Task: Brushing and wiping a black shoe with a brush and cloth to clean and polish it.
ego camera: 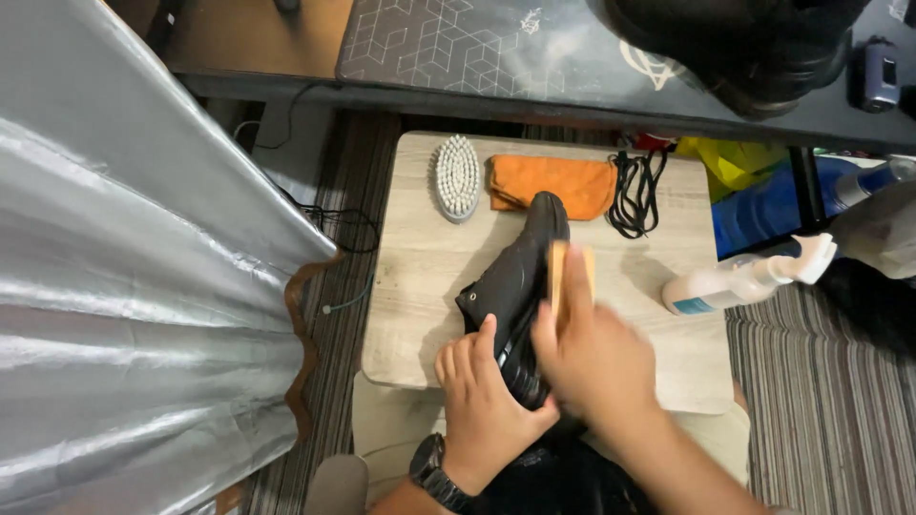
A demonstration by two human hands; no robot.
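Note:
A black shoe (520,272) lies on a small light-wood table (420,257), its toe pointing away from me. My left hand (487,401) grips the shoe's heel end; a dark watch sits on that wrist. My right hand (592,358) holds a wooden-backed brush (563,272) against the shoe's right side. The hand is blurred with motion, and the brush's bristles are hidden from view.
On the table's far edge lie a white oval brush (457,177), a folded orange cloth (553,183) and black laces (636,191). A white spray bottle (744,281) lies at the right. A silver sheet (124,267) hangs at the left, and a dark desk (496,57) stands beyond.

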